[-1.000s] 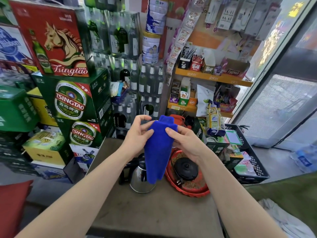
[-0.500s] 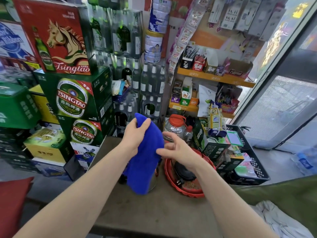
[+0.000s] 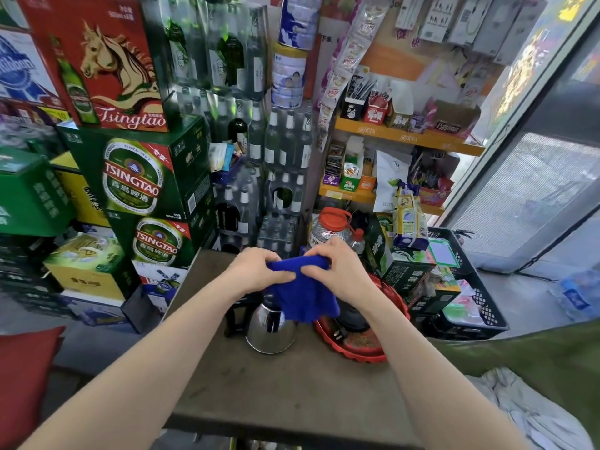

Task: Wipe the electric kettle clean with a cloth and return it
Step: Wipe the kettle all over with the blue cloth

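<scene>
A blue cloth [image 3: 303,295] hangs folded in the air above the table, and both hands pinch its top edge. My left hand [image 3: 256,269] grips the cloth's left corner; my right hand [image 3: 337,271] grips the right part. Below the cloth stands the steel electric kettle [image 3: 269,332] with a black handle, its top hidden by the cloth. The kettle's black base [image 3: 352,318] lies in a red tray [image 3: 360,354] to the right.
The brown table [image 3: 292,384] holds the kettle and tray. Stacked beer cartons [image 3: 139,177] stand at the left, bottles [image 3: 279,147] behind, a red-lidded jar [image 3: 331,227] and green boxes [image 3: 399,264] at the back right, a black crate [image 3: 474,287] further right.
My right hand went from open beside the cloth to gripping it again. Both hands now bunch the cloth's top edge, and it hangs shorter and further right over the kettle.
</scene>
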A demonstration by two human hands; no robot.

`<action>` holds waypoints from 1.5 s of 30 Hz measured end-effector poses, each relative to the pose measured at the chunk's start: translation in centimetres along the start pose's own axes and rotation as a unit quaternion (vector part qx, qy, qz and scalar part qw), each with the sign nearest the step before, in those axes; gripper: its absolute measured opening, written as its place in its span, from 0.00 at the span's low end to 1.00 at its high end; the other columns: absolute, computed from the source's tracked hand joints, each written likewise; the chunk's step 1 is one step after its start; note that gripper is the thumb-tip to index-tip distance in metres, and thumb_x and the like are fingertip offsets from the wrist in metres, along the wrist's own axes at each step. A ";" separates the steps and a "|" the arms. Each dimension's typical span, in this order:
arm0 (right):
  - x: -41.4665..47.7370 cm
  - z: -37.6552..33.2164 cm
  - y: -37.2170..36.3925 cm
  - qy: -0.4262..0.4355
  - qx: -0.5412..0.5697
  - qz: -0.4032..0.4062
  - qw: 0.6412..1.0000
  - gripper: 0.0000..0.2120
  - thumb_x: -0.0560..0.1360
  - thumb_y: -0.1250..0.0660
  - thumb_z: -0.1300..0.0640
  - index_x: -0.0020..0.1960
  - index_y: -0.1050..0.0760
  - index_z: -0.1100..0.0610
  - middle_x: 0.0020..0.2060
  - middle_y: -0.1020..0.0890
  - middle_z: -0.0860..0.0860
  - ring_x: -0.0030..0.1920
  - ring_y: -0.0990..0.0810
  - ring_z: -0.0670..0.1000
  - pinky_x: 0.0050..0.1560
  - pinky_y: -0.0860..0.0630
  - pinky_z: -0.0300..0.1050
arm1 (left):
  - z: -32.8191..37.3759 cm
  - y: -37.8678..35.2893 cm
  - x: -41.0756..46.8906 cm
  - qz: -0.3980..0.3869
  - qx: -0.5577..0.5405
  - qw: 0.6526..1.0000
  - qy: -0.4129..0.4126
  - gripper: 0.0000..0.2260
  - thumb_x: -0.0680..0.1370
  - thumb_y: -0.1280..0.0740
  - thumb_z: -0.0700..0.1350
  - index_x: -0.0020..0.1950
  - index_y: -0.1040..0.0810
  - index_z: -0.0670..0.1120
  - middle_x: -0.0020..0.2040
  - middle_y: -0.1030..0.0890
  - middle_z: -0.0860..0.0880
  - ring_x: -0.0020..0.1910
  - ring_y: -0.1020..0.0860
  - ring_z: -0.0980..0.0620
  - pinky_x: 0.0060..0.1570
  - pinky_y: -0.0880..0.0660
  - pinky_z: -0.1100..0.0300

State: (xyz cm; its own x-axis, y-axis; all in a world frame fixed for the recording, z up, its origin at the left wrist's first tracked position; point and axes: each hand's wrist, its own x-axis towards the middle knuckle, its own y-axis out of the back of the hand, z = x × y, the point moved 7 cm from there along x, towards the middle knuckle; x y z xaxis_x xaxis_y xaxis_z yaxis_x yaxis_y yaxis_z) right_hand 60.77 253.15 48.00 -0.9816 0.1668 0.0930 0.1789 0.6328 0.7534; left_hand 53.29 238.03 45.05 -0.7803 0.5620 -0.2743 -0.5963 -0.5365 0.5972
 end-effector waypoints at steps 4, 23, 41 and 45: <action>0.4 1.1 0.7 -0.059 0.117 0.009 0.991 0.08 0.77 0.27 0.51 0.51 0.21 0.55 0.49 0.17 0.53 0.50 0.18 0.52 0.49 0.24 0.46 | 0.1 -0.2 0.1 0.030 -0.084 0.995 -0.041 0.12 0.70 0.26 0.55 0.46 0.19 0.49 0.45 0.15 0.48 0.48 0.17 0.48 0.54 0.21 0.45; -6.0 12.8 -11.5 -0.299 0.186 0.042 0.935 0.10 0.78 0.29 0.54 0.54 0.31 0.51 0.48 0.19 0.48 0.47 0.18 0.53 0.43 0.22 0.46 | -18.9 -6.2 5.3 0.044 0.110 0.984 0.132 0.35 0.74 0.29 0.40 0.77 0.42 0.41 0.76 0.35 0.40 0.74 0.35 0.41 0.69 0.35 0.51; -2.4 3.1 -7.6 -0.062 -0.057 0.225 0.971 0.23 0.76 0.33 0.47 0.67 0.23 0.57 0.73 0.26 0.56 0.68 0.28 0.59 0.70 0.33 0.50 | -5.5 -2.1 1.0 0.260 -0.205 0.943 0.011 0.18 0.74 0.29 0.56 0.45 0.29 0.43 0.35 0.21 0.48 0.29 0.22 0.58 0.32 0.28 0.65; 0.7 -2.2 -2.0 0.081 -0.167 0.275 0.943 0.17 0.80 0.37 0.48 0.63 0.21 0.56 0.71 0.23 0.54 0.75 0.33 0.61 0.74 0.33 0.61 | 1.0 3.1 0.5 0.309 -0.269 0.911 -0.039 0.19 0.75 0.30 0.53 0.47 0.29 0.37 0.33 0.24 0.47 0.24 0.26 0.61 0.25 0.31 0.69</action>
State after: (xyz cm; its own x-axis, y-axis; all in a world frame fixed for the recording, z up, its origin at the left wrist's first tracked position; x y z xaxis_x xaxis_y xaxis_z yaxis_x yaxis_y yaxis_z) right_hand 59.59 250.33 48.00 -0.7486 0.2651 0.6077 0.6597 0.2062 0.7227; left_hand 51.25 237.23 47.56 -0.9952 0.0799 0.0562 -0.0702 -0.9850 0.1575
